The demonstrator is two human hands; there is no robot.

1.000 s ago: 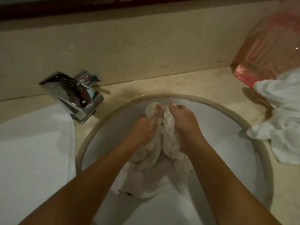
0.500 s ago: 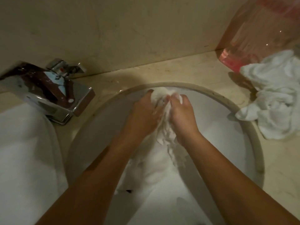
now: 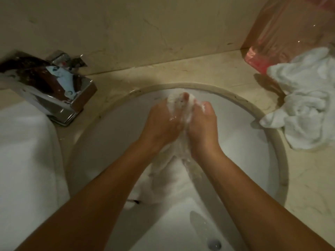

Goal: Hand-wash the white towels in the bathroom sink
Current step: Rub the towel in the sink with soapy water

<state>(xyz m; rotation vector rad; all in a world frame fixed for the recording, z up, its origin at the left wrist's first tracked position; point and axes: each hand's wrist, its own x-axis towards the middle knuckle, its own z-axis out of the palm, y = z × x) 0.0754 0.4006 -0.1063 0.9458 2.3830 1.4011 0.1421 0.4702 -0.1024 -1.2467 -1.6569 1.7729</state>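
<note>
Left hand [image 3: 163, 124] and right hand [image 3: 204, 130] closer together, grip tight round towel [image 3: 175, 101], fingertips hidden

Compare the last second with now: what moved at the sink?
The left hand and right hand drew closer together, squeezing the bunched towel between them, so less of it shows between the palms. Neither hand let go. The view tipped down, and the drain now shows. Unchanged: the sink, the faucet, the towel pile on the counter and the pink bag.
</note>
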